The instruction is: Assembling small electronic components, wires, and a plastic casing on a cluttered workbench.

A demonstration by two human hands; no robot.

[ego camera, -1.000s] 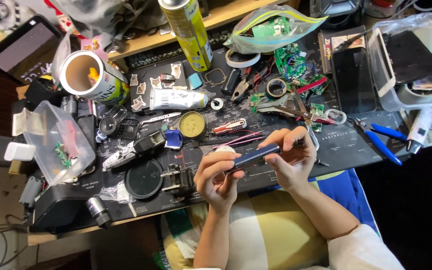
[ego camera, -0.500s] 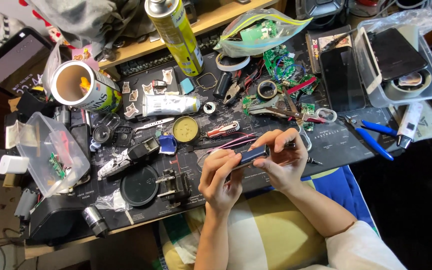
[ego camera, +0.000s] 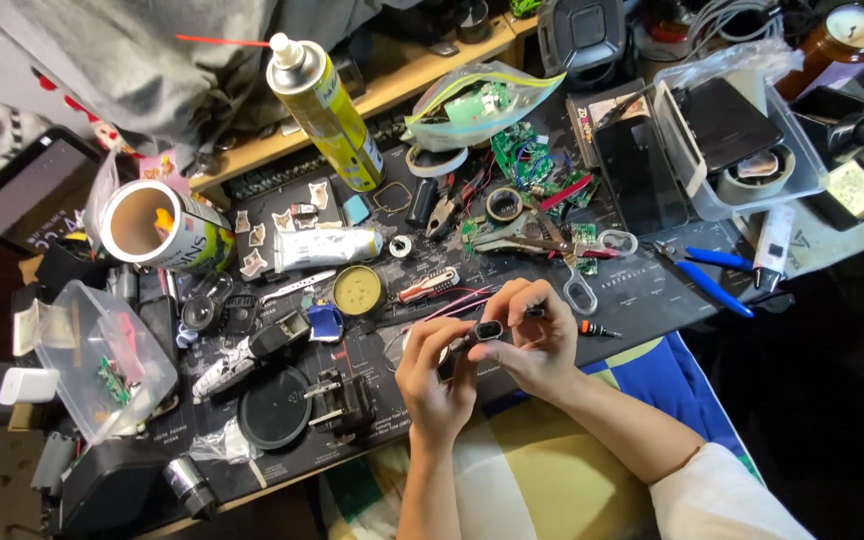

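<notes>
Both our hands, left and right, grip the dark casing between fingertips; earlier lengthwise, its end now faces us.

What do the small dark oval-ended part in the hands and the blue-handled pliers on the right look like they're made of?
Small dark oval-ended part, pinched between left hand and right hand: probably black plastic or painted metal, with a slight sheen on its rim. Blue-handled pliers: glossy blue plastic or rubber grips, apparently over dark metal at the jaw end.

Spray can: yellow-green, white cap. Pliers: blue handles. Round tin: yellowish. Worktop mat: black.
</notes>
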